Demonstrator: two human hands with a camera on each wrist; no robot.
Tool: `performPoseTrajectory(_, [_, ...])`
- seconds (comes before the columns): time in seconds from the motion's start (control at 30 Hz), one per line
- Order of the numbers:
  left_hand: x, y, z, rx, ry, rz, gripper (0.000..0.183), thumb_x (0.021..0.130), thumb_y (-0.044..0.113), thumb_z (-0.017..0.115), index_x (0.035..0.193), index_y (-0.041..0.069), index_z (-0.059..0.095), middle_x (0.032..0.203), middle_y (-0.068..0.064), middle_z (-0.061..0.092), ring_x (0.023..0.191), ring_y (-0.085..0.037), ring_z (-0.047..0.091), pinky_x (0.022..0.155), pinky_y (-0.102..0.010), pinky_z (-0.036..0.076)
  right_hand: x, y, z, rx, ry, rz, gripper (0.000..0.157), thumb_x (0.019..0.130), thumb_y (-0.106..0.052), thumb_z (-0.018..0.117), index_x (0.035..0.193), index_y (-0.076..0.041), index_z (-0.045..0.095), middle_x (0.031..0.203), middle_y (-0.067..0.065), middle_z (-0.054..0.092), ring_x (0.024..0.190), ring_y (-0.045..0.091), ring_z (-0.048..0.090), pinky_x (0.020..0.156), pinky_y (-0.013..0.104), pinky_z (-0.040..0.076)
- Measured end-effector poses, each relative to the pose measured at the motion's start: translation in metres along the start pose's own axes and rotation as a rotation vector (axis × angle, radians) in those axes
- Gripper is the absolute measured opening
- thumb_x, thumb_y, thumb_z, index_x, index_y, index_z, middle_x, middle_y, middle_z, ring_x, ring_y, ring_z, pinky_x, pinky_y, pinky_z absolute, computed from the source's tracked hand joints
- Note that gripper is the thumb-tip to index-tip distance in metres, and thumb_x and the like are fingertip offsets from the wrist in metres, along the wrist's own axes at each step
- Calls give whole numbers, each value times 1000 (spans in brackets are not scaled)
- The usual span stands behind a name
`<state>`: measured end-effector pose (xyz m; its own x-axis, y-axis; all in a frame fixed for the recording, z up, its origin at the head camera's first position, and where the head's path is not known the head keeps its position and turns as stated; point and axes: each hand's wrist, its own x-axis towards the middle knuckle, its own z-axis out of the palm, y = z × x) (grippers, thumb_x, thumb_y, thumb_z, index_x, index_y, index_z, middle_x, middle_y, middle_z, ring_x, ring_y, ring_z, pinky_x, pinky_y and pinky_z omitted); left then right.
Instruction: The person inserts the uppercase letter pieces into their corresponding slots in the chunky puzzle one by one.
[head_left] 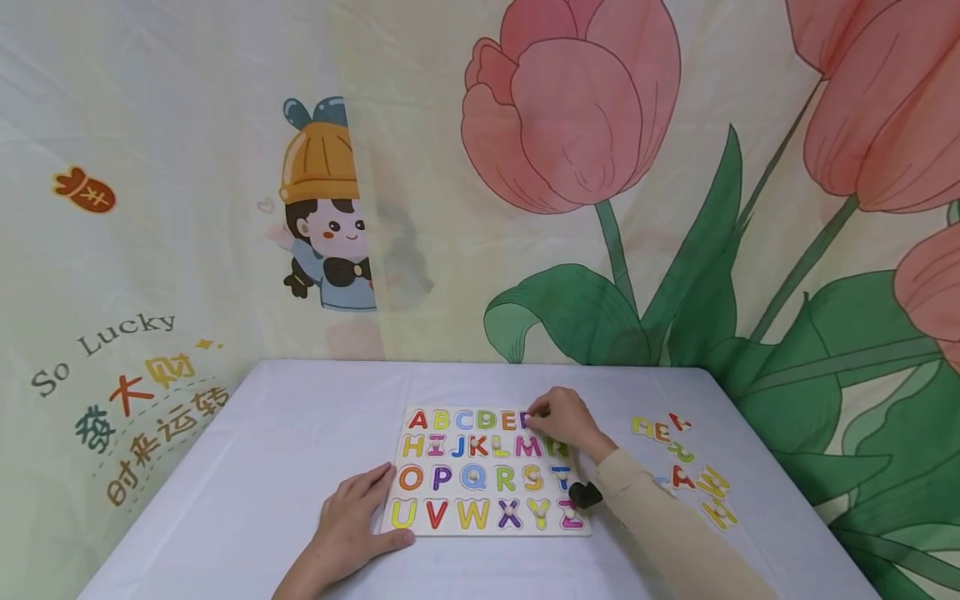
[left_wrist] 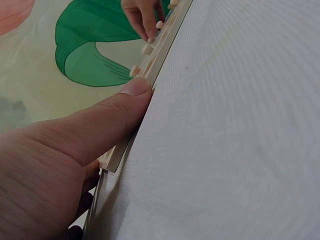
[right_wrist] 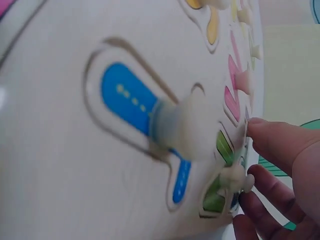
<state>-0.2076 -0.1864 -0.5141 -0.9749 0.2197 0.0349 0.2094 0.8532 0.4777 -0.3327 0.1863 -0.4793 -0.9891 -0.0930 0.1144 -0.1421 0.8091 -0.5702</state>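
A letter puzzle board (head_left: 487, 498) with coloured capital letters, several bearing small round knobs, lies on the table. My left hand (head_left: 347, 521) rests at its lower left corner, fingers extended along the left edge. In the left wrist view the thumb (left_wrist: 112, 112) presses on the board's front edge. At the top right of the board my right hand (head_left: 566, 419) pinches at a purple letter piece (head_left: 524, 420) just right of the orange E, which the fingertips partly cover. The right wrist view shows the thumb (right_wrist: 280, 142) close to the board's surface, near a green knobbed letter (right_wrist: 215, 197).
Several loose letter pieces lie right of the board, among them a red A (head_left: 682, 477) and yellow pieces (head_left: 717, 514). A black wrist camera (head_left: 585, 495) overlaps the board's right edge. The white table (head_left: 225, 508) meets a printed cloth backdrop (head_left: 427, 167).
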Motion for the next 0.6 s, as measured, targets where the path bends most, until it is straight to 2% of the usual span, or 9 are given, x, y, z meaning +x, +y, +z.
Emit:
performPoseTrajectory(0.17, [0, 1, 0, -6, 2, 11, 113, 74, 70, 85, 163, 12, 44, 167, -8, 42, 147, -37, 38, 116, -67, 33, -7, 11, -19, 9, 2, -53, 18, 93, -18, 84, 109, -10, 84, 102, 3, 70, 93, 20, 60, 82, 38, 55])
performPoseTrajectory(0.43, [-1, 0, -1, 4, 5, 17, 113, 75, 70, 85, 163, 12, 44, 166, -8, 42, 147, -37, 38, 115, -67, 34, -21, 43, -72, -76, 20, -178, 17, 95, -15, 81, 110, -11, 84, 102, 3, 73, 100, 27, 64, 88, 43, 55])
performPoseTrajectory(0.6, [0, 0, -1, 3, 0, 13, 114, 75, 70, 85, 163, 12, 44, 167, -7, 42, 147, -37, 38, 115, -67, 34, -43, 60, -101, -97, -23, -224, 16, 94, -14, 82, 109, -11, 84, 103, 5, 73, 101, 31, 67, 87, 46, 58])
